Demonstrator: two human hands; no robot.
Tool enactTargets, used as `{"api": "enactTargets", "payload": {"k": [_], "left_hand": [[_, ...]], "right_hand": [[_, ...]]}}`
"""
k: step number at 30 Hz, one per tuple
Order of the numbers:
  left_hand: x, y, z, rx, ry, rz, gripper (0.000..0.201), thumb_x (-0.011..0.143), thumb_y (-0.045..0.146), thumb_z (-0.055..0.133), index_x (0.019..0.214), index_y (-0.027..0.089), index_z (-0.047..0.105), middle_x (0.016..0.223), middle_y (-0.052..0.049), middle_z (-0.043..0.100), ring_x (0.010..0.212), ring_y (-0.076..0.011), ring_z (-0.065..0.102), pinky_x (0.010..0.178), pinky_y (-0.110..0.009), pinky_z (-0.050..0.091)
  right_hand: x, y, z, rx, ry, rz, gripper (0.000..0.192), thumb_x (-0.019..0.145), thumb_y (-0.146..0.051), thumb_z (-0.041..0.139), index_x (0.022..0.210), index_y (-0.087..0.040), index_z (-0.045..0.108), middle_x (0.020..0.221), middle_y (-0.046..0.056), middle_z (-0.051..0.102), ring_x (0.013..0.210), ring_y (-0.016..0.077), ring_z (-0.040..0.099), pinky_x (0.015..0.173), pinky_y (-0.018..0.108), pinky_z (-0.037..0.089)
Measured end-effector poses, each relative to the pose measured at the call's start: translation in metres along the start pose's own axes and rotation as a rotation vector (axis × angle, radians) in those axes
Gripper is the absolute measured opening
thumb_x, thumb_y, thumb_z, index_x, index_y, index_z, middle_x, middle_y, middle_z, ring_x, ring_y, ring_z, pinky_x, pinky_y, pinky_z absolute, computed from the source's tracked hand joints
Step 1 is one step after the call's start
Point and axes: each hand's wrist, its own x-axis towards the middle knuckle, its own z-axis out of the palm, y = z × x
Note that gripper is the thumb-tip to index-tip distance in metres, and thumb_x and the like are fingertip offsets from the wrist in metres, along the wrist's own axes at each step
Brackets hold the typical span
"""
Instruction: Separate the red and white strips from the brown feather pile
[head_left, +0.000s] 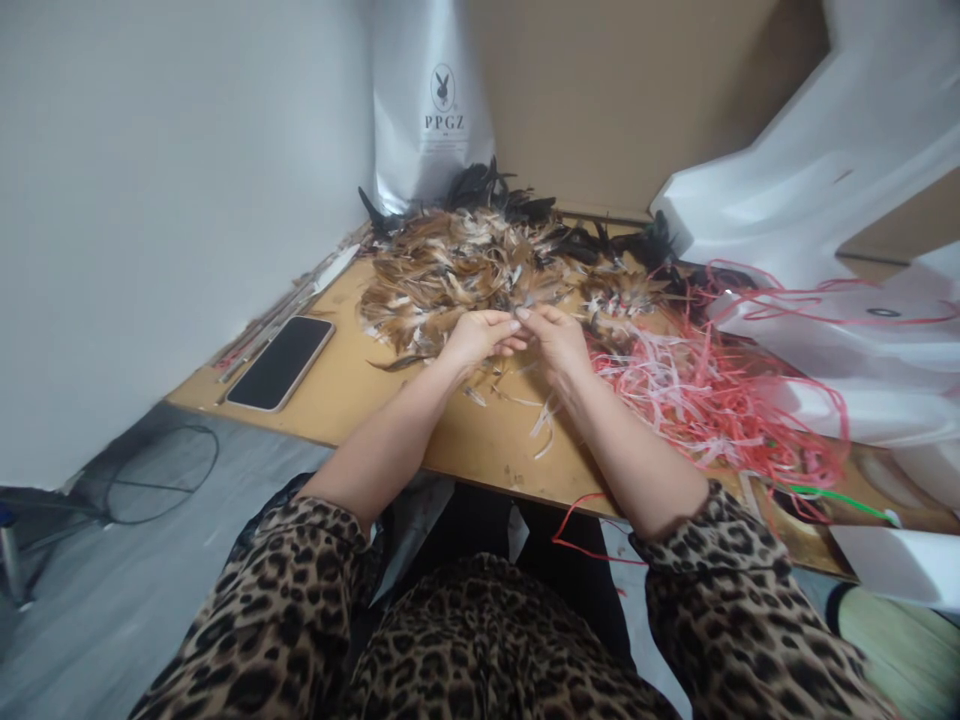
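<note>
My left hand (pixel 478 337) and my right hand (pixel 559 340) meet over the near edge of a heap of feathers (pixel 442 260). Both are closed, thumbs and fingertips pinched together. A small greyish-brown feather (pixel 535 290) shows just beyond the fingertips, and its quill end is hidden between them. Brown, white and black feathers make up the heap. To the right of it lies a smaller bunch of brown feathers (pixel 626 292). Thin pale strips (pixel 544 430) lie under and beside my right wrist.
A phone (pixel 280 362) lies on the tan table (pixel 360 415) at the left. A tangle of red and pink plastic strips (pixel 697 390) covers the right side. Behind the heap stands a silvery printed bag (pixel 427 120). White sheeting (pixel 757 200) hangs at the right.
</note>
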Motion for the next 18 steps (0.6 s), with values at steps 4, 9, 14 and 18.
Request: {"api": "enactTargets", "payload": {"k": [4, 9, 14, 18], "left_hand": [[0.0, -0.001, 0.003, 0.031, 0.028, 0.012, 0.013, 0.074, 0.019, 0.064, 0.083, 0.009, 0.064, 0.075, -0.007, 0.069, 0.054, -0.0061, 0.061, 0.051, -0.015, 0.044], [-0.001, 0.008, -0.001, 0.082, 0.024, 0.048, 0.01, 0.074, 0.019, 0.063, 0.074, 0.008, 0.062, 0.067, -0.004, 0.067, 0.05, -0.004, 0.057, 0.049, -0.014, 0.042], [0.0, 0.025, -0.014, -0.017, 0.174, 0.15, 0.014, 0.073, 0.023, 0.066, 0.076, 0.01, 0.061, 0.072, -0.003, 0.068, 0.049, -0.0012, 0.053, 0.046, -0.012, 0.038], [0.003, 0.029, -0.024, -0.102, 0.227, 0.224, 0.016, 0.071, 0.024, 0.067, 0.079, 0.012, 0.061, 0.073, -0.002, 0.068, 0.049, -0.0014, 0.053, 0.044, -0.012, 0.036]], "right_hand": [[-0.001, 0.001, 0.002, 0.111, -0.008, 0.046, 0.029, 0.053, -0.03, 0.078, 0.057, -0.018, 0.052, 0.052, -0.006, 0.054, 0.048, 0.0066, 0.05, 0.048, 0.019, 0.043], [-0.002, -0.001, 0.003, 0.12, -0.077, 0.061, 0.026, 0.055, -0.033, 0.077, 0.063, -0.018, 0.057, 0.052, -0.006, 0.053, 0.05, 0.0063, 0.05, 0.051, 0.02, 0.044], [-0.002, -0.005, -0.001, -0.276, -0.075, -0.113, 0.019, 0.061, -0.033, 0.072, 0.073, -0.019, 0.067, 0.063, -0.002, 0.063, 0.056, 0.0075, 0.052, 0.057, 0.021, 0.043], [-0.005, -0.002, -0.003, -0.636, -0.231, -0.242, 0.009, 0.066, -0.026, 0.066, 0.065, -0.017, 0.066, 0.062, -0.001, 0.063, 0.057, 0.0097, 0.051, 0.059, 0.023, 0.041]]}}
